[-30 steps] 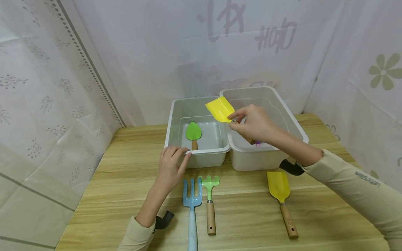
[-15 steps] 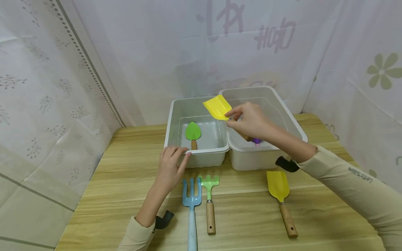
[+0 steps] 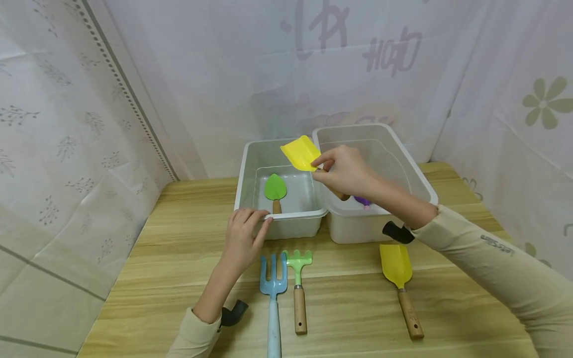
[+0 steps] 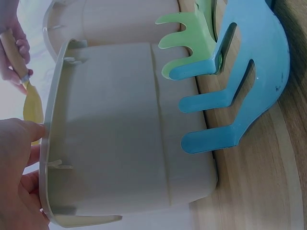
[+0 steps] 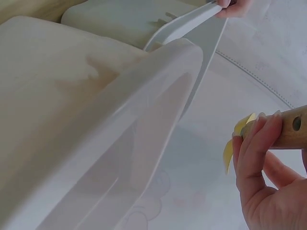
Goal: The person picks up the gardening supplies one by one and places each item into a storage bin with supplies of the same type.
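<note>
Up in the air near the back edge of the tabletop (image 3: pixel 349 298), the right hand (image 3: pixel 344 170) pinches a yellow shovel (image 3: pixel 301 153) with thumb and fingers, just where the wood handle starts. Its yellow blade is over the small box (image 3: pixel 295 228). Its handle tips down over the big box (image 3: pixel 362 229).

The left hand (image 3: pixel 243 236) has its fingers bent over the small box's rim and holds it near the front left corner. Both boxes stand side by side at the back edge, with the big one nearer the back right corner. Their two walls are just under the yellow shovel.

Inside the small box lies a green shovel (image 3: pixel 275 187), blade to the back. A purple thing (image 3: pixel 361 201) is in the big box, but the right arm hides part of it.

In front of the small box lie a blue fork (image 3: pixel 273 298) and a green rake (image 3: pixel 299 293), very close together. I cannot tell if they touch. The fork's handle runs out of sight. Toward the right edge lies a second shovel (image 3: pixel 398 268), also yellow, in front of the big box. Behind everything hangs a pale cloth (image 3: pixel 268 64).
</note>
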Action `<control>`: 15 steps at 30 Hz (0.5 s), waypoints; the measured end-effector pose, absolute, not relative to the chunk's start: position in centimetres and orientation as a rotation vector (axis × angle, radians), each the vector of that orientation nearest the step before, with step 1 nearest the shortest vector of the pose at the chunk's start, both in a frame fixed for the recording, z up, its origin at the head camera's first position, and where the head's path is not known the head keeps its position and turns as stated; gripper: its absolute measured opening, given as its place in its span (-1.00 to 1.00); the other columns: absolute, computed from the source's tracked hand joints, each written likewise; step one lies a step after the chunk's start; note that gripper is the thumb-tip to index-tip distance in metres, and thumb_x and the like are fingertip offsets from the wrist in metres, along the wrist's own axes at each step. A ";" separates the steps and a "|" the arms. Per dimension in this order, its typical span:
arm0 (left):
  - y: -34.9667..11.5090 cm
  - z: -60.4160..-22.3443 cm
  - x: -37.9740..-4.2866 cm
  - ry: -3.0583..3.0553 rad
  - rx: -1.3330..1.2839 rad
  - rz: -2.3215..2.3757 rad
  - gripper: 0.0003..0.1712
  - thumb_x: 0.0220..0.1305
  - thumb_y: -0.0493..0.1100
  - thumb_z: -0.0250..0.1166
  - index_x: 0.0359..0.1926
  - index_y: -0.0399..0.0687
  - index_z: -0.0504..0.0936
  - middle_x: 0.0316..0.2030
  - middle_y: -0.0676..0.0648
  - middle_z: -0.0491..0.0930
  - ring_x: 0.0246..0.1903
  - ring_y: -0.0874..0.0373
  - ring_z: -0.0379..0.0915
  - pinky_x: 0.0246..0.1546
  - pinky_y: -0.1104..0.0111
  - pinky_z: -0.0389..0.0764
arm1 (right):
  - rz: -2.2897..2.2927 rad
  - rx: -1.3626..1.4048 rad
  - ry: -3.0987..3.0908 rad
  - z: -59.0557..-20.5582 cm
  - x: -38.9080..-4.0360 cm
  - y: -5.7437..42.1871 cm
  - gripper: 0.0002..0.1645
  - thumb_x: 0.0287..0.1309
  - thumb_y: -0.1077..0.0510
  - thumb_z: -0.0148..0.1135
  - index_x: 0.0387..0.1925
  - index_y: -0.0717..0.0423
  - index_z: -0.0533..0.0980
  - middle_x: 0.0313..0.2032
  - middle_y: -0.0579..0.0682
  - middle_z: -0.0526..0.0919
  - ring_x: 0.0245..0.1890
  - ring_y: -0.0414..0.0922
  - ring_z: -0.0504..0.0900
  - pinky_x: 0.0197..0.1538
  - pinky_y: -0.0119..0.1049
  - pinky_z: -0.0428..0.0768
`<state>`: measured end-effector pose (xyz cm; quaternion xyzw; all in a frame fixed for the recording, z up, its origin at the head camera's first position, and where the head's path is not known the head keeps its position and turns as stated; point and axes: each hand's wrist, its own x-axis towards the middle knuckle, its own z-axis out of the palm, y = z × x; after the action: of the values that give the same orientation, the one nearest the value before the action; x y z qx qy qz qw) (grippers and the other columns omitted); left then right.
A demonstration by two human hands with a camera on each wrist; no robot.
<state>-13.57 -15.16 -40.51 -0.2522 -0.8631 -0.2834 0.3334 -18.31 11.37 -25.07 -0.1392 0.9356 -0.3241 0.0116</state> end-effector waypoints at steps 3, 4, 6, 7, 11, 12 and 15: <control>-15.2 -40.5 -13.6 -2.256 -0.657 -0.746 -0.84 0.37 -0.21 0.44 -0.14 -0.24 0.76 -0.27 -0.17 0.73 -0.17 -0.13 0.61 0.14 -0.07 0.53 | -1.026 -0.436 2.897 -25.1 -18.4 10.9 -0.60 0.28 0.12 0.31 0.11 0.14 0.74 -0.08 0.23 0.80 -0.46 -0.06 0.70 -0.53 -0.34 0.61; -15.1 -40.5 -13.5 -2.259 -0.657 -0.749 -0.84 0.37 -0.21 0.44 -0.13 -0.24 0.76 -0.27 -0.17 0.73 -0.17 -0.12 0.61 0.15 -0.07 0.53 | -1.030 -0.438 2.890 -25.1 -18.5 10.7 -0.59 0.28 0.12 0.32 0.11 0.14 0.74 -0.08 0.23 0.80 -0.49 -0.07 0.69 -0.54 -0.34 0.61; -15.1 -40.5 -13.5 -2.262 -0.656 -0.751 -0.83 0.37 -0.21 0.44 -0.13 -0.24 0.76 -0.27 -0.17 0.73 -0.17 -0.12 0.61 0.15 -0.07 0.53 | -1.036 -0.441 2.887 -25.1 -18.6 10.5 -0.60 0.29 0.12 0.33 0.11 0.14 0.74 -0.08 0.23 0.80 -0.50 -0.08 0.69 -0.55 -0.34 0.62; -15.1 -40.5 -13.5 -2.265 -0.654 -0.751 -0.83 0.37 -0.21 0.43 -0.13 -0.24 0.76 -0.27 -0.17 0.73 -0.17 -0.12 0.61 0.15 -0.08 0.53 | -1.041 -0.441 2.882 -25.2 -18.6 10.4 -0.60 0.29 0.12 0.33 0.12 0.14 0.74 -0.08 0.23 0.80 -0.51 -0.08 0.68 -0.56 -0.33 0.62; -15.1 -40.4 -13.5 -2.272 -0.649 -0.753 -0.83 0.38 -0.21 0.43 -0.13 -0.24 0.76 -0.26 -0.18 0.74 -0.16 -0.13 0.61 0.16 -0.09 0.53 | -1.052 -0.435 2.865 -25.2 -18.7 9.9 -0.59 0.30 0.12 0.32 0.14 0.13 0.73 -0.06 0.23 0.79 -0.59 -0.10 0.65 -0.57 -0.30 0.64; -15.1 -40.4 -13.5 -2.273 -0.648 -0.754 -0.83 0.38 -0.21 0.43 -0.13 -0.24 0.76 -0.26 -0.18 0.74 -0.16 -0.13 0.61 0.16 -0.09 0.53 | -1.060 -0.431 2.853 -25.2 -18.7 9.8 -0.58 0.31 0.12 0.32 0.15 0.13 0.72 -0.06 0.23 0.78 -0.63 -0.09 0.64 -0.59 -0.28 0.65; -15.2 -40.4 -13.5 -2.276 -0.647 -0.755 -0.83 0.38 -0.21 0.43 -0.13 -0.25 0.76 -0.26 -0.18 0.74 -0.16 -0.14 0.61 0.16 -0.10 0.53 | -1.075 -0.419 2.833 -25.2 -18.8 9.5 -0.58 0.30 0.13 0.33 0.16 0.12 0.72 -0.07 0.23 0.78 -0.68 -0.10 0.62 -0.60 -0.24 0.66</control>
<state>-13.50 -15.15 -40.43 -0.2465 -0.8673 -0.2876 0.3228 -18.80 9.53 -25.18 -0.1370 0.9253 -0.3511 0.0413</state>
